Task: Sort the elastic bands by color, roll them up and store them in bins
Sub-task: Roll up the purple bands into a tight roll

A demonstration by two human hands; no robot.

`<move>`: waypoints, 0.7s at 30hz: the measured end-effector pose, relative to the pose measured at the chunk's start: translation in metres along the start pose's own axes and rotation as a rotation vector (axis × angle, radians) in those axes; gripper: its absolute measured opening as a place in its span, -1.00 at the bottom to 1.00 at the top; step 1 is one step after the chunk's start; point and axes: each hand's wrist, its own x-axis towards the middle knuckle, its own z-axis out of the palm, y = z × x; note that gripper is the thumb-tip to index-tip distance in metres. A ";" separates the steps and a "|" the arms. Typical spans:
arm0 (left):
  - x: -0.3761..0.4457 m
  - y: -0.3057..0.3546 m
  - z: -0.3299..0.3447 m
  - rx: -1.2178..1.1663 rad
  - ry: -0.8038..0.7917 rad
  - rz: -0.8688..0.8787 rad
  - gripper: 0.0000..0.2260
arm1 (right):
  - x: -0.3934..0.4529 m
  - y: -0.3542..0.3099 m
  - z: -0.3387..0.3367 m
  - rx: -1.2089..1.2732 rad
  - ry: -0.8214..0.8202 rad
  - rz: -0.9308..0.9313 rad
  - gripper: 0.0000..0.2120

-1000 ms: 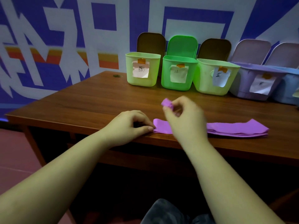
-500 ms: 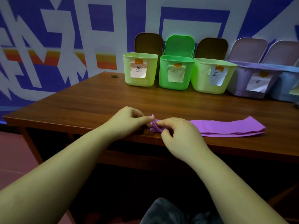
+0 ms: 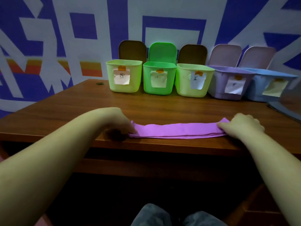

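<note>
The left hand (image 3: 121,123) is pinching one end of the purple elastic band (image 3: 177,130), and the right hand (image 3: 241,126) is gripping the other, so the folded band is lying flat between the fingers along the table's (image 3: 65,115) near edge. Beyond the fingers, five open bins (image 3: 159,79) are standing in a row, each wearing a handwritten paper label (image 3: 122,77) too blurred to read.

A brown wooden table (image 3: 65,111) carries a flat purple band (image 3: 175,130) near its front edge — five bins (image 3: 157,79) along the back.
</note>
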 end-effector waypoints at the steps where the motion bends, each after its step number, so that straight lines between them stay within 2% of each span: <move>1: 0.000 0.002 0.000 0.004 -0.010 0.002 -0.69 | 0.008 0.006 0.002 0.012 -0.047 0.029 -0.33; 3: 0.000 0.007 0.000 0.011 -0.021 0.010 -0.71 | 0.019 0.013 0.006 0.132 -0.104 0.006 -0.42; 6: 0.001 0.006 0.002 -0.045 -0.008 0.020 -0.76 | 0.015 0.013 0.004 0.436 -0.099 -0.061 -0.78; 7: 0.001 0.005 0.004 -0.109 0.003 0.036 -0.80 | 0.015 0.014 0.004 0.543 -0.105 -0.084 -0.83; 10: -0.001 -0.001 0.012 -0.474 0.045 0.117 -0.90 | 0.009 0.022 0.003 0.790 -0.108 -0.139 -0.79; 12: -0.008 -0.007 0.017 -0.711 0.052 0.142 -0.76 | 0.004 0.029 0.000 0.956 -0.154 -0.139 -0.86; 14: -0.016 -0.020 0.019 -0.880 0.010 0.146 -0.51 | 0.000 0.038 -0.005 1.180 -0.311 -0.133 -0.64; 15: -0.019 -0.029 0.019 -0.948 -0.030 0.166 -0.45 | -0.003 0.042 -0.008 1.258 -0.384 -0.143 -0.57; 16: -0.021 -0.039 0.020 -1.007 -0.073 0.191 -0.43 | -0.007 0.046 -0.012 1.302 -0.433 -0.172 -0.59; 18: -0.024 -0.060 0.025 -1.073 -0.105 0.218 -0.38 | -0.016 0.048 -0.024 1.325 -0.488 -0.253 -0.82; 19: -0.025 -0.070 0.030 -1.087 -0.101 0.213 -0.41 | -0.023 0.048 -0.031 1.307 -0.500 -0.286 -0.89; 21: -0.032 -0.084 0.046 -1.085 -0.120 0.192 -0.54 | -0.037 0.044 -0.044 1.238 -0.498 -0.365 -0.89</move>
